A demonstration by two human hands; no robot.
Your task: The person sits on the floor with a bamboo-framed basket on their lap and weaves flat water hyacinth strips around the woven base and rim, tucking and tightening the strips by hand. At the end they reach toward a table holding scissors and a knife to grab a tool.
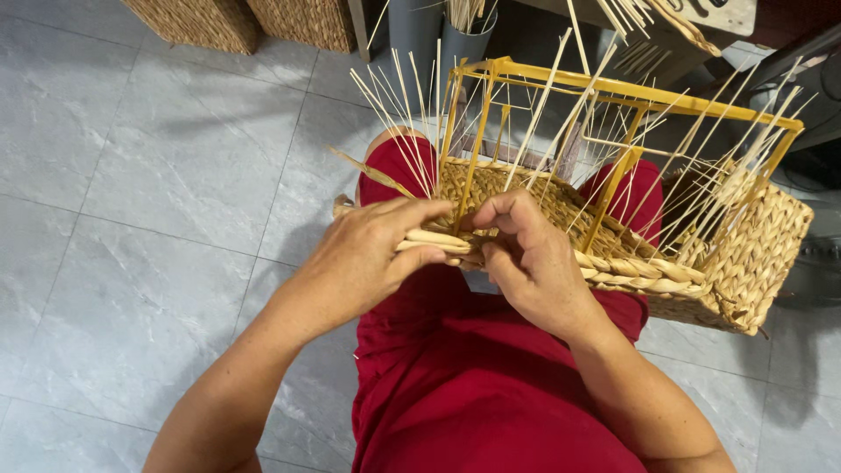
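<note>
A grey tiled floor fills the left of the view, with two finished woven baskets standing at its far edge. The person sits in red clothes, and a half-woven basket rests across the lap, built around a yellow metal frame whose top bars rise well above the woven part. Thin pale upright sticks fan out from the basket wall on every side. At the near rim, the left hand pinches a thick twisted straw strand between thumb and fingers, closed firmly on it. The right hand is curled just beside it, fingertips pressed onto the same strand at the rim, the two hands almost touching.
</note>
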